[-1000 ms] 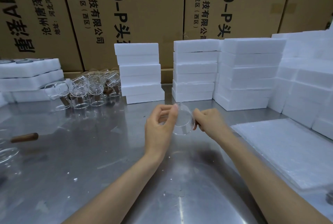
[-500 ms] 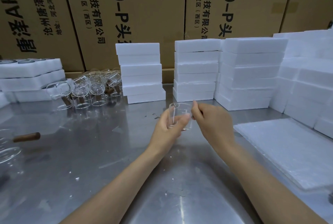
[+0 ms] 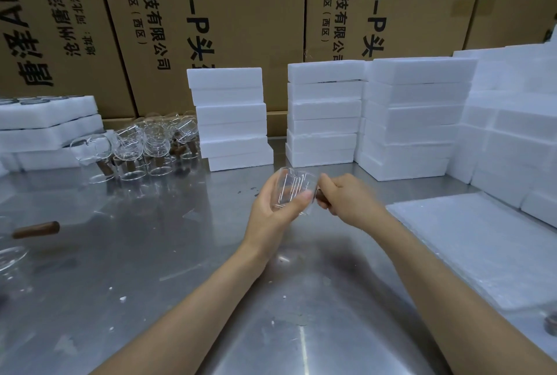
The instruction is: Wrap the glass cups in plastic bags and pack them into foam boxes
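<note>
Both hands are raised a little above the metal table (image 3: 126, 254), near its middle, and between them is one glass cup (image 3: 294, 189). The left hand (image 3: 272, 213) has its fingers and thumb curled round the clear body of the cup, the thumb lying across the front of the glass. The right hand (image 3: 351, 201) grips the brown wooden handle (image 3: 320, 196) of the same cup, with the fingers closed over it, so only a short piece of the handle shows. Whether a bag is already round the cup, I cannot tell — the glass is too clear. More glass cups with wooden handles (image 3: 144, 145) stand in a group at the back left of the table, just beside a stack of white foam boxes (image 3: 232, 118). Further stacks of foam boxes (image 3: 413, 118) stand at the back and along the right side. A flat pile of plastic bags (image 3: 482, 242) lies on the table to the right of the hands. At the far left edge another cup with a wooden handle (image 3: 36, 229) is partly in view — it lies on its side. Behind everything stand large cardboard cartons (image 3: 247, 13) with black printed text.
</note>
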